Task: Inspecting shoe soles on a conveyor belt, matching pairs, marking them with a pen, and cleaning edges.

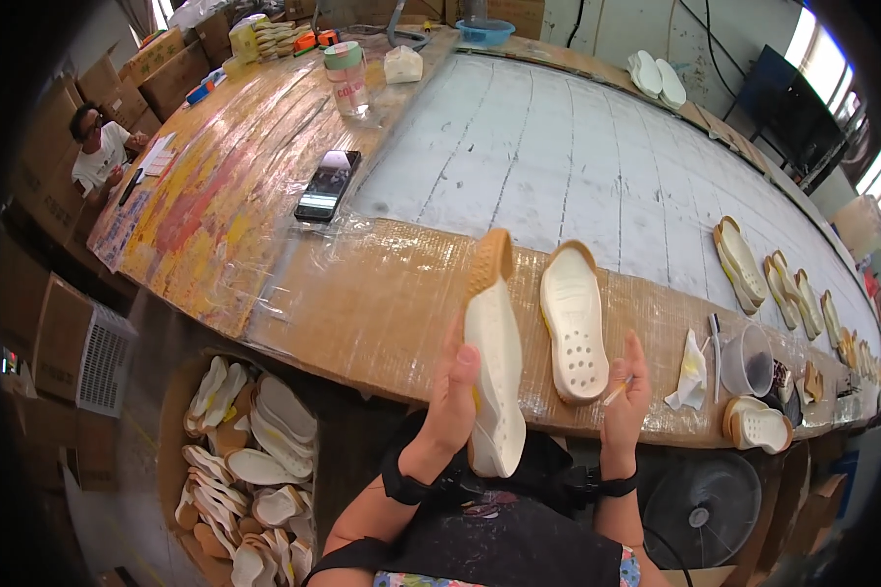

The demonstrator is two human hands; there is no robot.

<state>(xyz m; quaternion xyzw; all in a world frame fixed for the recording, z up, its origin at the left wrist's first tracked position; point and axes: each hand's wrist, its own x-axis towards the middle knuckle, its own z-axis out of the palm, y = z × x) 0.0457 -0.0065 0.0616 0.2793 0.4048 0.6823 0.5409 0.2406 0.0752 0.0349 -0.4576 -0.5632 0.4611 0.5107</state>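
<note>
Tabletop (pixel 191 230): edged with brown cardboard (pixel 362 323).
Left hand (pixel 450 396): cream, tan-rimmed shoe sole (pixel 497 372) is gripped, raised at the near edge.
Right hand (pixel 625 403): half-spread beside a second cream sole (pixel 575 318); whether anything is pinched cannot be told.

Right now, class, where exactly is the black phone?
In the head view, the phone lies left of centre on the table, just left of the white surface and below the green-lidded bottle.
</note>
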